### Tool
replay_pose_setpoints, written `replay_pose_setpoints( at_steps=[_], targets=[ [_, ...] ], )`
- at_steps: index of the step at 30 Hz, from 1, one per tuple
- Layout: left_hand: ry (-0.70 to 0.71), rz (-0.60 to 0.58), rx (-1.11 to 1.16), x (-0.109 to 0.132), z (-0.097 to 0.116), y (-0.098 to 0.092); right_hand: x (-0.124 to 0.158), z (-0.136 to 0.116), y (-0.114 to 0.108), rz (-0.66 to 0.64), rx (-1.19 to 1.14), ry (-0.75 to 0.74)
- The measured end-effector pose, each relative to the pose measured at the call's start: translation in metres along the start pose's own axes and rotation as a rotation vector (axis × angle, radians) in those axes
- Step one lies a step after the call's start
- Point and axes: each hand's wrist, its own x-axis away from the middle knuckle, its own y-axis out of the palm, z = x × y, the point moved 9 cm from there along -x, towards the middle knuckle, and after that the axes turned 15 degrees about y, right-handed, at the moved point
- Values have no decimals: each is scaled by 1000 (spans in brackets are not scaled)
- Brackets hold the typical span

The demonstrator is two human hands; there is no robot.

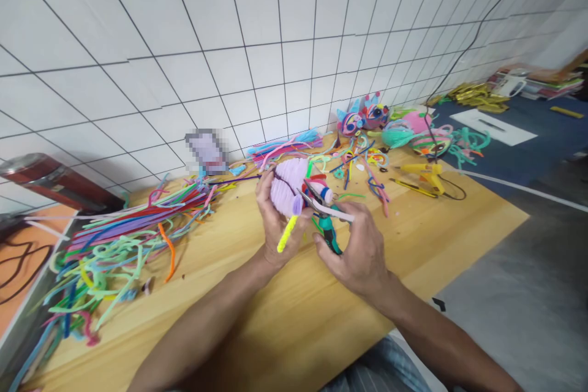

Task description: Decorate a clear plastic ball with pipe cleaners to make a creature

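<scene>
My left hand is wrapped round a pipe-cleaner figure with a lilac, ribbed, rounded body. Yellow, green, red and dark purple pieces stick out from it. In my right hand is a pair of pliers with green and black handles. Their metal jaws point left and lie against the front of the figure. A pale strip, perhaps a pipe cleaner, runs from the jaws towards my right fingers. Exactly what the jaws touch is too small to tell.
Pipe cleaners lie piled on the left. Finished-looking colourful figures sit at the back right. Nearer are a yellow glue gun and a yellow cutter knife. A reddish-brown flask stands far left, and a tiled wall rises behind.
</scene>
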Motion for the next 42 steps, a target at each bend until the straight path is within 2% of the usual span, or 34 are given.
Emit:
replay_pose_setpoints(
  at_steps=[2, 3, 10, 15, 19, 25, 37, 42],
  targets=[
    [46, 263, -62, -1, 8, -24, 1, 0, 0, 5, -4, -10],
    [73, 324, -69, 0, 11, -29, 1, 0, -1, 8, -3, -11],
    [102, 217, 6, -2, 15, -20, 3, 2, -1, 30, -2, -12],
    [213, 308, 6, 0, 17, -24, 4, 4, 2, 53, 0, -5],
    [341, 397, -91, 1, 18, -28, 5, 7, 4, 50, -1, -19],
    [355, 390, -130, 1, 14, -28, 5, 8, 4, 53, 20, -34],
    [436, 367, -205, 2, 30, -29, 5, 9, 6, 44, 56, -28],
    [446, 354, -209, 2, 30, -27, 9, 11, 8, 59, 39, -28]
  ],
)
